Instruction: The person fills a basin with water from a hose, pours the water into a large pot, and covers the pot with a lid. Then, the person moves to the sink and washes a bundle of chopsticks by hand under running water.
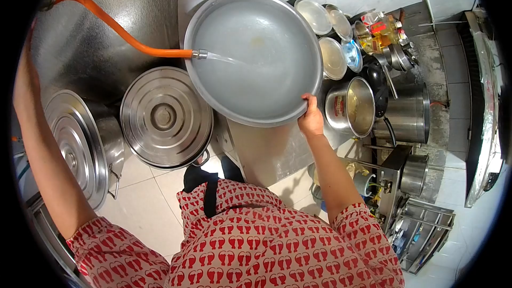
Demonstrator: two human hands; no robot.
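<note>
A wide grey basin (256,96) rests on the metal counter. My right hand (311,118) is closed around its near right rim, thumb over the edge. Water runs into the basin from the metal nozzle of an orange hose (128,42), whose end lies over the left rim. My left arm stretches up along the left edge of the view, toward the side where the hose begins. The left hand itself is lost in the dark border.
Lidded steel pots (165,120) stand left of the counter. At right are a steel bowl (358,108), lidded containers (313,17), bottles (392,25), a black pan (376,82), a large stockpot (408,114) and a stove frame (394,168). Tiled floor (146,205) shows below.
</note>
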